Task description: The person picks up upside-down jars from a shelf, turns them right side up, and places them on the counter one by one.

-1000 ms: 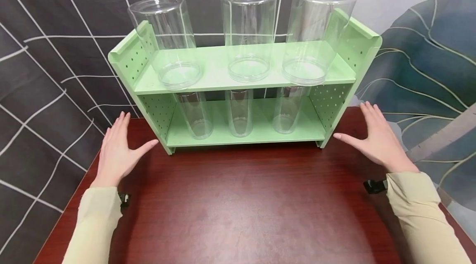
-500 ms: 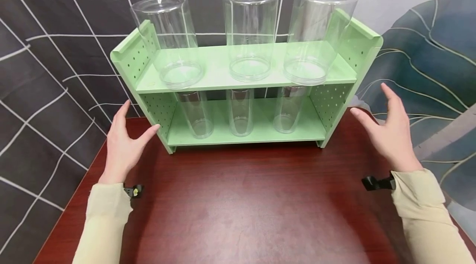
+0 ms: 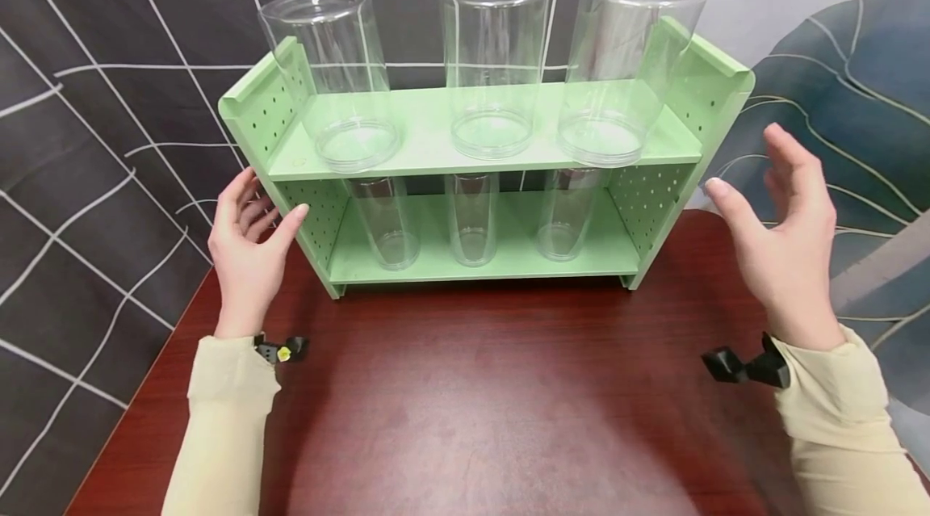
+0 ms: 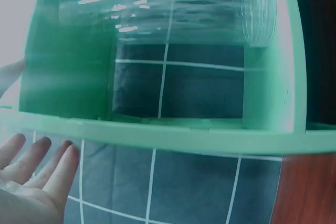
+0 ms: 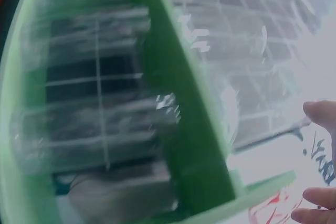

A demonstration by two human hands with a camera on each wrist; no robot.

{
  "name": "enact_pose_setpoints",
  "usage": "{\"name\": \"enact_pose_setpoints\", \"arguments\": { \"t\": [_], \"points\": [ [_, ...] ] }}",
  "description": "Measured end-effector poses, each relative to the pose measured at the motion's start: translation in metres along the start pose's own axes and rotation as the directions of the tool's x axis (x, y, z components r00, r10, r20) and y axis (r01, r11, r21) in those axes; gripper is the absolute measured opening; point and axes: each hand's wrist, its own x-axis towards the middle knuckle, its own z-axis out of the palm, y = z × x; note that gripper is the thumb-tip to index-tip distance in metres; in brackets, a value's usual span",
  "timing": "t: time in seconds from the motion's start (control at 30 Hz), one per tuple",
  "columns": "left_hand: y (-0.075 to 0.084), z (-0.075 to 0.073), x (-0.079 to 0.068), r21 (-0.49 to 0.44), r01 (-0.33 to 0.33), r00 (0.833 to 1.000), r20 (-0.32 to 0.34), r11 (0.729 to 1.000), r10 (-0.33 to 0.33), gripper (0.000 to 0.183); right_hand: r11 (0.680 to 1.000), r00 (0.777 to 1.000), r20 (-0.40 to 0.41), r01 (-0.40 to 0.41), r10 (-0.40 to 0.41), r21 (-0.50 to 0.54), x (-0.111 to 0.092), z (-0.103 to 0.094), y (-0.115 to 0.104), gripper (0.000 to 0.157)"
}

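The left hand (image 3: 250, 262) has risen beside the left side of the shelf (image 3: 421, 124), its fingers now more bent and spread apart. The right hand (image 3: 795, 245) has risen too, its fingertips now farther out from the shelf's right side.

A glossy counter (image 3: 472, 379) in dark red wood grain carries a pale green shelf unit (image 3: 715, 116), which stands upright toward the far side. Its perforated side panels rise at left and right, joined by two boards. On the upper board (image 3: 424, 124) stand three clear wide cylinders: one left (image 3: 330, 72), one in the middle (image 3: 494, 48), one right (image 3: 632, 56), all apart. The lower board (image 3: 516, 233) bears three narrower-looking clear cylinders (image 3: 472, 217), also apart; their tops are hidden, so whether they are lidded is hard to tell.
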Motion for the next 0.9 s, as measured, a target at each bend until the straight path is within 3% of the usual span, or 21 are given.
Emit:
{"name": "enact_pose_setpoints", "arguments": {
  "t": [0.27, 0.47, 0.67, 0.9],
  "points": [
    [-0.001, 0.009, -0.001, 0.054, 0.005, 0.998, -0.062, 0.999, -0.001, 0.064, 0.989, 0.996, 0.017, 0.087, -0.090, 0.123, 0.007, 0.011, -0.039, 0.066],
    [-0.008, 0.012, 0.002, 0.186, -0.036, 0.994, -0.099, 0.982, 0.055, 0.056, 0.979, 0.990, 0.077, 0.107, -0.122, 0.176, 0.025, 0.024, -0.056, 0.072],
    [-0.009, 0.014, 0.004, 0.280, -0.070, 0.987, -0.122, 0.957, 0.108, 0.045, 0.984, 0.984, 0.171, 0.014, -0.045, 0.176, 0.053, 0.037, -0.074, 0.082],
    [-0.007, 0.014, 0.003, 0.320, -0.076, 0.983, -0.137, 0.945, 0.125, 0.038, 0.969, 0.965, 0.257, -0.111, 0.052, 0.222, 0.089, 0.055, -0.085, 0.089]
  ]
}}
